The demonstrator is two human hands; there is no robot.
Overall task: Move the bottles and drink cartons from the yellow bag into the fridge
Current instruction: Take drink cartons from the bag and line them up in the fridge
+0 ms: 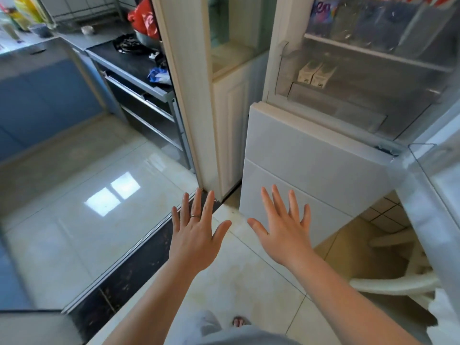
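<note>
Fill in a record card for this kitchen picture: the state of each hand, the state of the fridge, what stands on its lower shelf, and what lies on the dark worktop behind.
left hand: fingers spread, holding nothing, a ring on one finger
right hand: fingers spread, holding nothing
white fridge: upper door open, lower drawer fronts closed
lower shelf: two small white drink cartons, upright, side by side
dark worktop: red plastic bag at its far end

Two drink cartons (306, 72) (323, 76), one fridge (311, 158), one ring (195, 216)
</note>
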